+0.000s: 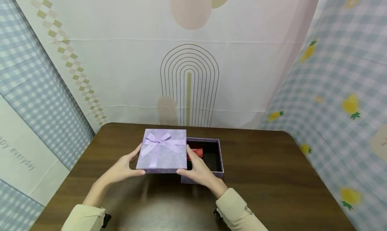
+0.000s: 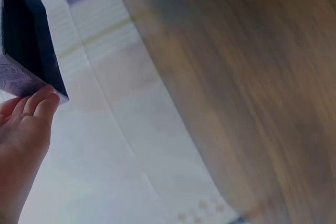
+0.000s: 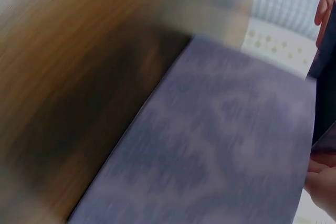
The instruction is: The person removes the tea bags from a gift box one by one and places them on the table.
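Observation:
Both hands hold a square lavender gift-box lid (image 1: 169, 158), topped with a ribbon bow (image 1: 159, 140). My left hand (image 1: 122, 168) grips its left side, thumb at the near corner. On the right side my right hand (image 1: 198, 170) grips it the same way. The lid is raised and overlaps the left part of the box base (image 1: 221, 157), which stands on the table. Inside the dark base lies a red object (image 1: 198, 152), partly hidden by the lid and right hand. The left wrist view shows the lid's dark inside (image 2: 23, 30); the right wrist view, the base's patterned outer wall (image 3: 210, 140).
The dark brown wooden table (image 1: 260, 177) extends around the box on all sides. A white printed cloth (image 1: 130, 73) hangs behind its back edge. Blue checked cloths hang at the left (image 1: 39, 83) and right (image 1: 329, 123).

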{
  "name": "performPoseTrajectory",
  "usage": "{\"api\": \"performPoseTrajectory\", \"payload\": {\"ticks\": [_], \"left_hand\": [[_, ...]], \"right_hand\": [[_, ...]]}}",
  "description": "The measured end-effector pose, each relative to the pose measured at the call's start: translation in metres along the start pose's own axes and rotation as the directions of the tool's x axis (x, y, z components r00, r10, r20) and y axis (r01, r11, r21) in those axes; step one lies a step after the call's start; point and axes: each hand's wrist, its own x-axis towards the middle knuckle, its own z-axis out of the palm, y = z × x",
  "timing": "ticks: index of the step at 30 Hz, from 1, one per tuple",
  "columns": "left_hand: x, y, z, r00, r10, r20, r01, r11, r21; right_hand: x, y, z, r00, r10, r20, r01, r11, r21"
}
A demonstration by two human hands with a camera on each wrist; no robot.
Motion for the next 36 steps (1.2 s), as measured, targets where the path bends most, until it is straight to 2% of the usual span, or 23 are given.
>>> {"api": "performPoseTrajectory", "payload": {"ticks": [6, 11, 14, 16, 20, 25, 33, 36], "left_hand": [[-0.024, -0.009, -0.024, 1.000, 0.019, 0.004, -0.019, 0.999, -0.049], [-0.035, -0.021, -0.039, 0.999, 0.004, 0.045, 0.002, 0.992, -0.125], [-0.039, -0.031, -0.042, 0.998, -0.001, 0.064, 0.014, 0.981, -0.196], [-0.041, -0.039, -0.041, 0.997, -0.004, 0.071, 0.021, 0.972, -0.234], [-0.040, -0.055, -0.034, 0.992, -0.046, 0.115, 0.077, 0.955, -0.286], [-0.028, -0.074, -0.024, 0.979, -0.101, 0.177, 0.154, 0.936, -0.316], [-0.021, -0.093, -0.007, 0.954, -0.126, 0.271, 0.195, 0.949, -0.248], [-0.022, -0.095, -0.002, 0.951, -0.144, 0.273, 0.210, 0.950, -0.232]], "right_hand": [[0.013, -0.019, 0.025, 1.000, -0.022, 0.015, 0.022, 1.000, 0.004], [0.023, -0.028, 0.046, 1.000, 0.008, 0.011, -0.008, 1.000, 0.011], [0.028, -0.029, 0.059, 0.999, 0.039, 0.018, -0.039, 0.999, 0.014], [0.032, -0.026, 0.068, 0.998, 0.061, 0.026, -0.061, 0.998, 0.014], [0.036, -0.017, 0.080, 0.992, 0.118, 0.051, -0.119, 0.993, 0.006], [0.041, -0.006, 0.088, 0.979, 0.186, 0.083, -0.181, 0.981, -0.068], [0.045, 0.005, 0.107, 0.967, 0.241, 0.084, -0.233, 0.968, -0.092], [0.043, 0.007, 0.111, 0.964, 0.254, 0.081, -0.248, 0.965, -0.086]]}}
